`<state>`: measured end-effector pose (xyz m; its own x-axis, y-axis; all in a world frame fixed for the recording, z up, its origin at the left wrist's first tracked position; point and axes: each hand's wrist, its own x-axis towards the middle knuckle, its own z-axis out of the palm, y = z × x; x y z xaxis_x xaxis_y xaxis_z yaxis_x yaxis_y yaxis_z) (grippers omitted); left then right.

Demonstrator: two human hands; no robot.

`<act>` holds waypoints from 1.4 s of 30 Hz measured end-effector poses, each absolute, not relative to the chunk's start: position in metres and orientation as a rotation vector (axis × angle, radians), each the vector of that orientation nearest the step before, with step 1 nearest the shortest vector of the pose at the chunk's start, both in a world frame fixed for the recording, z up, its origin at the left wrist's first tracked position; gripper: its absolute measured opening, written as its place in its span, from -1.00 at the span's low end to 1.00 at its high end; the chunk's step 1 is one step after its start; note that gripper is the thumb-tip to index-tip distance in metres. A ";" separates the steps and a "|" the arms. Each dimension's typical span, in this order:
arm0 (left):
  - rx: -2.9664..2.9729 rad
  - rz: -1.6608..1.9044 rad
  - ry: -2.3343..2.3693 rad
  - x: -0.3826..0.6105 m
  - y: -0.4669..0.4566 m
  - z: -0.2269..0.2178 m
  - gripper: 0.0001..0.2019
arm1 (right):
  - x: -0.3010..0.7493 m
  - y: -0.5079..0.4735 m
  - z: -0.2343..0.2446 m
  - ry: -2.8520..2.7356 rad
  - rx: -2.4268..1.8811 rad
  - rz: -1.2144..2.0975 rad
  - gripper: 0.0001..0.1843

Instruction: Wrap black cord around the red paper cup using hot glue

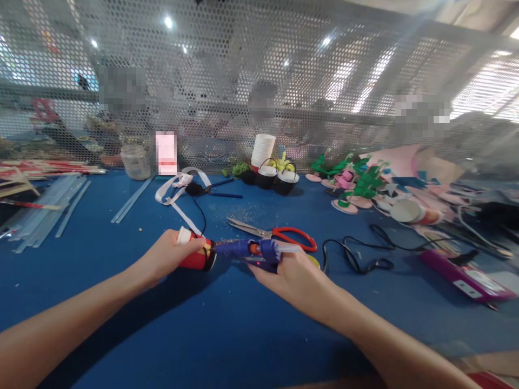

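Note:
My left hand (168, 253) is closed around a small red paper cup (193, 260), tipped on its side. The cup has a white part at its left end and a black band near its right end. My right hand (299, 273) grips a blue hot glue gun (243, 249), with a pale glue stick (288, 247) at its back. Its nozzle points left at the black-banded end; whether it touches, I cannot tell. A thin black cord (203, 213) runs from the cup toward a black bundle (194, 188). Just behind the gun lie red-handled scissors (272, 233).
Glue sticks (48, 208) lie at left beside a clear jar (135, 162). White ribbon (162, 193), stacked cups (263, 149) and black cups with handles (286, 183) stand farther back. Green paper plants (367, 183), a black cable (357, 254) and a purple box (466, 275) are at right.

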<state>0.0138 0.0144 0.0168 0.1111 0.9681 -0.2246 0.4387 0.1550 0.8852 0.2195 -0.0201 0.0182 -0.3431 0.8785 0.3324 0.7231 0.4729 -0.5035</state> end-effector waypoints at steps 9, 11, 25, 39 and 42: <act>1.421 0.760 1.436 0.012 0.015 0.013 -0.70 | 0.217 -0.027 0.026 -2.209 -1.349 0.342 -0.91; 1.415 0.758 1.435 0.012 0.015 0.013 -0.69 | 0.217 -0.028 0.027 -2.231 -1.339 0.341 -0.89; 1.421 0.723 1.445 0.013 0.015 0.013 -0.72 | 0.218 -0.028 0.025 -2.233 -1.328 0.337 -0.91; 1.461 0.719 1.459 0.012 0.015 0.010 -0.69 | 0.221 -0.020 0.020 -2.166 -1.363 0.411 -0.92; 1.483 0.718 1.466 0.010 0.016 0.008 -0.65 | 0.222 -0.017 0.020 -2.173 -1.397 0.445 -0.88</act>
<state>0.0100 0.0158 0.0076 0.1275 0.9741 -0.1868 0.4500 0.1110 0.8861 0.2218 -0.0170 0.0197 -0.3373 0.9095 0.2432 0.7408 0.4158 -0.5276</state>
